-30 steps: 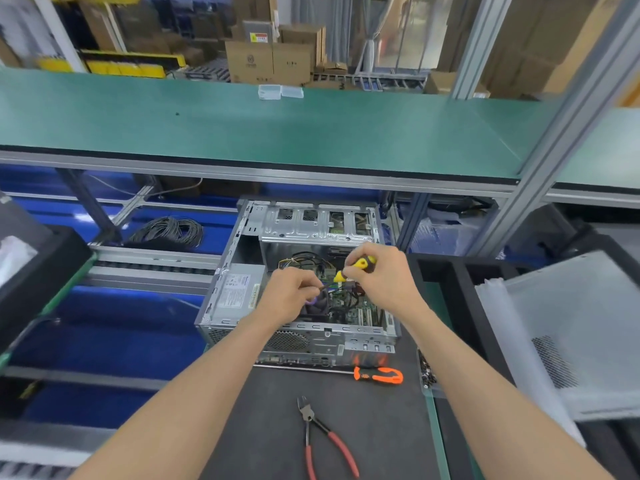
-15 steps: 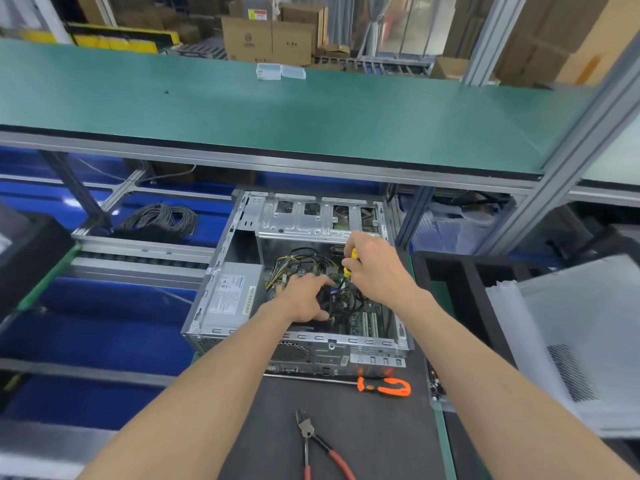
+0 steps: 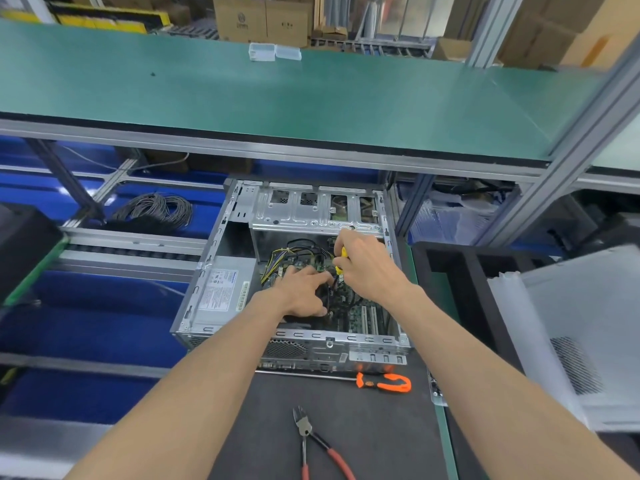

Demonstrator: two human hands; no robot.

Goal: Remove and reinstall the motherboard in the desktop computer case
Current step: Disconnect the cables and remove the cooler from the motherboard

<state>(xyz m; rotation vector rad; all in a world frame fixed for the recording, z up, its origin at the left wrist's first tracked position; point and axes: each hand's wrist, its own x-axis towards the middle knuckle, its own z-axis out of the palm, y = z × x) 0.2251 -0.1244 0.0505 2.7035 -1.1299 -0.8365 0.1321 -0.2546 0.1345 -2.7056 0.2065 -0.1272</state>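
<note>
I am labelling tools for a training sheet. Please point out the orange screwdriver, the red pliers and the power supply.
orange screwdriver [image 3: 384, 382]: head view, on its orange handle.
red pliers [image 3: 304, 427]: head view, near the metal pivot.
power supply [image 3: 221, 289]: head view, on its label.

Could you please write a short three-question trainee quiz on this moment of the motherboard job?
1. True or false: the right hand grips a yellow-handled screwdriver inside the computer case.
2. Which tool lies nearest the viewer on the black mat? A) orange-handled screwdriver B) red-handled pliers C) hammer
3. Fill in: the left hand rests on the ____ inside the case.

Key: 1 true; 2 B; 3 motherboard.
</note>
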